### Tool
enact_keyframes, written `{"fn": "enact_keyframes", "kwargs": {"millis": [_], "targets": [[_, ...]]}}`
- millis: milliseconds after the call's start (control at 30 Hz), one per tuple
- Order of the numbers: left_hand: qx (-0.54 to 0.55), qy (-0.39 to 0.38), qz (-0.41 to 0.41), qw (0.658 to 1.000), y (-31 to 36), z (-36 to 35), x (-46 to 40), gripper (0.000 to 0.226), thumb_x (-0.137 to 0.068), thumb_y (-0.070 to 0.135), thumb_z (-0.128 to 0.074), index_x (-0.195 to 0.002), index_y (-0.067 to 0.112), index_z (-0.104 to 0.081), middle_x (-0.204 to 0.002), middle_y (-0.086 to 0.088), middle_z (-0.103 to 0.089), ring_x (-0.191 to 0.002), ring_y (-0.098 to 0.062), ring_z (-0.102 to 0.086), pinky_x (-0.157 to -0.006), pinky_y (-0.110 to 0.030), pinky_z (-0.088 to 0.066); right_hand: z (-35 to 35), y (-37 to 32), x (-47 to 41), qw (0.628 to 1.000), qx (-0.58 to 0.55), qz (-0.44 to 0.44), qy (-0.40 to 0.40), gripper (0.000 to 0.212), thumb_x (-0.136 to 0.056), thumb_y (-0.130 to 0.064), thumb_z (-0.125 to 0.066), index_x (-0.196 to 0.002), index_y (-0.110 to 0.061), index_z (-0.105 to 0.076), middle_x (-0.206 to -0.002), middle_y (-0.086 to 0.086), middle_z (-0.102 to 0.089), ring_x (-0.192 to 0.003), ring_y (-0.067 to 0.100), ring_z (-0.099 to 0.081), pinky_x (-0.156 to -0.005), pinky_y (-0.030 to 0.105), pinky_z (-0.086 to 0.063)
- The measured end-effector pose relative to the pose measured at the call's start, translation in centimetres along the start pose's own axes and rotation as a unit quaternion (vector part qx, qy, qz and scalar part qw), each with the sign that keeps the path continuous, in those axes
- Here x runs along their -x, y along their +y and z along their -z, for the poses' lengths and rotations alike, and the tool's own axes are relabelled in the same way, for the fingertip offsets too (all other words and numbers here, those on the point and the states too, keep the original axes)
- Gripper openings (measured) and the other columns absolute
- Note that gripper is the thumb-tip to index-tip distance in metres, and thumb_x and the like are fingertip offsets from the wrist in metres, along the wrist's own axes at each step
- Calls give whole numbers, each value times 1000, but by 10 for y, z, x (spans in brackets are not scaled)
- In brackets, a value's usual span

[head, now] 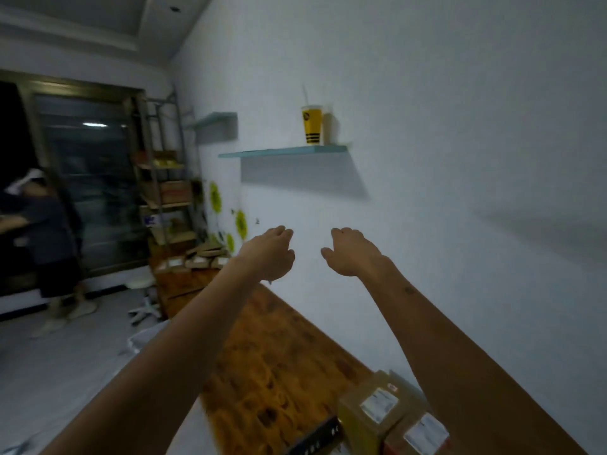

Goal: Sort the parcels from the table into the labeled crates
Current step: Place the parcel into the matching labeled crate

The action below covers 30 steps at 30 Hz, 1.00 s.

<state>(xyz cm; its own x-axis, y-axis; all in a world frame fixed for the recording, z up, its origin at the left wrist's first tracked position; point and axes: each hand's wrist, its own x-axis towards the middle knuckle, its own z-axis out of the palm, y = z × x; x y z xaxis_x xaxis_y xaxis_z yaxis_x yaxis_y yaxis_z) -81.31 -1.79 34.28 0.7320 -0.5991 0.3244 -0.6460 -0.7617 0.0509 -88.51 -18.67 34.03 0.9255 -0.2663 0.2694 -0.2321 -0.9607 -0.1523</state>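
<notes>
I see both arms stretched far out in front, up in the air by the wall in the middle of the frame. The left hand [269, 252] has its fingers hanging loosely curled and it holds nothing. The right hand [353, 252] looks the same, loose and holding nothing, with the thumb poking toward the left hand. The two hands are near each other but not touching. Down at the lower right of the frame, two brown parcels [377, 412] sit on the wooden table [272, 356], under the right arm. Each one has a white label, but the writing is too blurry for me to read. More parcels lie in a far pile [200, 257] at the other end of the table, left of the middle. A yellow cup [312, 124] with a straw, black stripes and a round dark logo stands on a blue shelf [282, 152] on the white wall, above the hands. A second blue shelf hangs further back. At the left of the frame I see a metal rack [167, 192] with boxes, a big dark window, a white stool and another person standing on the gray floor.
</notes>
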Motion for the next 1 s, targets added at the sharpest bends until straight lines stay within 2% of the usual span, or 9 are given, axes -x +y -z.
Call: {"fn": "enact_keyframes", "kwargs": {"millis": [167, 267, 333, 500, 600, 700, 867, 1000], "targets": [[-22, 3, 124, 992, -106, 12, 17, 52, -101, 25, -48, -150, 12, -37, -154, -10, -38, -138, -30, -41, -111, -42, -38, -30, -95, -65, 994, -29, 104, -28, 50, -107, -32, -35, -149, -4, -35, -152, 16, -38, -139, 34, -36, -111, 47, -36], [-30, -15, 179, 983, -172, 21, 14, 52, -101, 24, -46, -151, 13, -35, -155, -8, -36, -139, -28, -40, -110, -42, -39, -42, -152, -105, 986, -56, 155, -28, 49, -107, -34, -39, -147, -5, -38, -150, 17, -41, -137, 34, -38, -109, 45, -38], [-39, 9, 202, 978, -216, 27, 10, 48, -102, 26, -45, -149, 15, -39, -154, -8, -38, -137, -28, -42, -110, -43, -39, -46, -189, -132, 980, -83, 178, -31, 49, -106, -36, -40, -145, -6, -40, -148, 17, -42, -134, 34, -41, -105, 43, -39], [-60, -1, 226, 972, -334, 41, 2, 51, -105, 28, -40, -153, 15, -30, -160, -6, -31, -141, -30, -38, -113, -44, -36, -78, -289, -208, 972, -94, 213, -40, 47, -106, -34, -39, -145, -7, -40, -148, 19, -42, -133, 35, -43, -104, 43, -41], [-61, 3, 247, 967, -422, 38, -9, 49, -104, 29, -40, -151, 15, -35, -157, -6, -34, -139, -29, -40, -111, -45, -39, -105, -357, -254, 968, -89, 228, -47, 48, -107, -34, -40, -146, -6, -39, -150, 19, -42, -135, 35, -42, -108, 44, -41], [-57, 47, 266, 961, -494, 37, -22, 43, -102, 25, -45, -143, 13, -45, -148, -9, -44, -131, -30, -47, -107, -45, -43, -121, -416, -299, 969, -86, 227, -41, 52, -107, -36, -39, -150, -8, -35, -153, 17, -39, -137, 34, -40, -111, 46, -40], [-41, 11, 265, 963, -616, 31, -58, 54, -106, 29, -39, -156, 14, -26, -161, -4, -29, -142, -26, -38, -112, -43, -39, -152, -508, -387, 966, -88, 240, -35, 54, -106, -37, -35, -153, -9, -32, -155, 16, -37, -139, 34, -38, -112, 47, -39], [-43, 4, 267, 963, -701, 10, -92, 56, -105, 34, -40, -156, 16, -26, -160, -4, -30, -139, -28, -41, -109, -44, -42, -190, -563, -454, 963, -84, 252, -47, 55, -105, -34, -34, -154, -9, -30, -154, 17, -36, -138, 35, -38, -110, 47, -39]]}}
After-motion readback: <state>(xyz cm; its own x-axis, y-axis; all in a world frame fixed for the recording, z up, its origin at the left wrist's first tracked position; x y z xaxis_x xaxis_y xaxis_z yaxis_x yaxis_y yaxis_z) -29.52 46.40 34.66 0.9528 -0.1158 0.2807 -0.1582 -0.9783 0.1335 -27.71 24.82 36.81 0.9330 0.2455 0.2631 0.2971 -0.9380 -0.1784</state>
